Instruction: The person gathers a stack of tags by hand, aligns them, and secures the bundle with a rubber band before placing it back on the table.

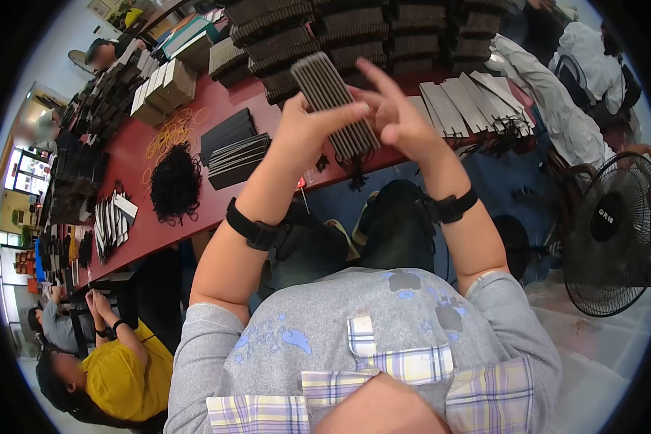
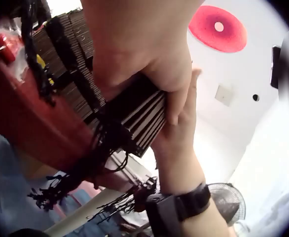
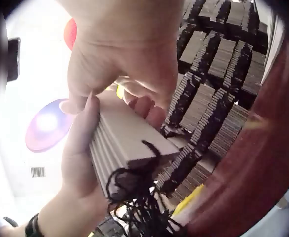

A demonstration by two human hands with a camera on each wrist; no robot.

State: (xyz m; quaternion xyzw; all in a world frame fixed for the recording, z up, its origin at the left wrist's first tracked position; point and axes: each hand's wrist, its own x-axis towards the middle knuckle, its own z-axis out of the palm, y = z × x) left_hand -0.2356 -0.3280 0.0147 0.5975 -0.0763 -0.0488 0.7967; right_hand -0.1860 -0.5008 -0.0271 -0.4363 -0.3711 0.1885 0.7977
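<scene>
A stack of narrow, stiff card strips [image 1: 336, 108] with black cords trailing from one end is held up over the table edge. My left hand [image 1: 307, 130] grips it, thumb across one face and fingers round the other side. My right hand [image 1: 405, 119] is beside the stack with its fingers spread and extended, the thumb near the strips' edge. In the left wrist view, the strips' layered ends [image 2: 147, 128] show under my left hand [image 2: 139, 54]. In the right wrist view, a pale outer face [image 3: 127, 126] and tangled black cords [image 3: 139, 202] show below my right hand [image 3: 124, 64].
On the red table [image 1: 217, 195] lie dark strips [image 1: 231, 148], a heap of black cords [image 1: 175, 184] and yellow rubber bands [image 1: 173, 134]. Tall bundled stacks [image 1: 340, 32] line the back. Pale corded strips [image 1: 470, 105] lie to the right, near a fan [image 1: 607, 231]. People sit around.
</scene>
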